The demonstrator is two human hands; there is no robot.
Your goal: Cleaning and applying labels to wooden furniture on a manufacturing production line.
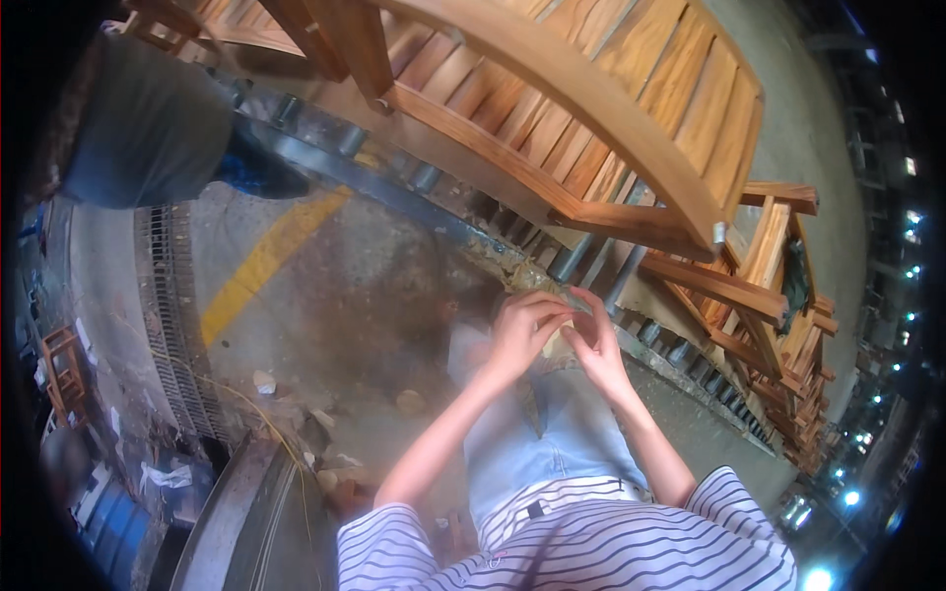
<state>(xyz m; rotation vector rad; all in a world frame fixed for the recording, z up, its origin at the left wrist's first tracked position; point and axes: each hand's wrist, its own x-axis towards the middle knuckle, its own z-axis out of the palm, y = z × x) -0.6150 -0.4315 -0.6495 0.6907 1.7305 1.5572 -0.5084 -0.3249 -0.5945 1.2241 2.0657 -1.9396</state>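
1. Stained concrete floor (325, 295) underfoot, crossed by a yellow painted stripe (261, 261) and, further left, a dark metal drain grate (172, 305).
2. Upper left: another person's grey trouser leg (148, 118) and dark shoe (261, 172), standing beside a roller conveyor (434, 182).
3. Running diagonally from upper left to lower right on those rollers: slatted wooden chair frames (591, 108), reddish-brown, with more of the same stacked toward the right edge.
4. Lower left: small stones and scraps on the floor, plus a thin yellowish cord (241, 399) trailing past a grey curved edge.
5. Left hand (522, 330) raised in front of light-blue jeans, fingers (552, 303) curled inward, tips pinched on a small pale piece of material (570, 300).
6. Small pale piece of material: sits just between the two hands at fingertip level, close against the conveyor's near edge; too blurred and too covered to tell its kind or shape.
7. Right hand (599, 350) directly beside the left, nearly touching it, fingers bent and closed toward the same piece from the right side; exact grip cannot be told.
8. Bottom of view: striped white-and-dark shirt (591, 542), both bare forearms rising from it.
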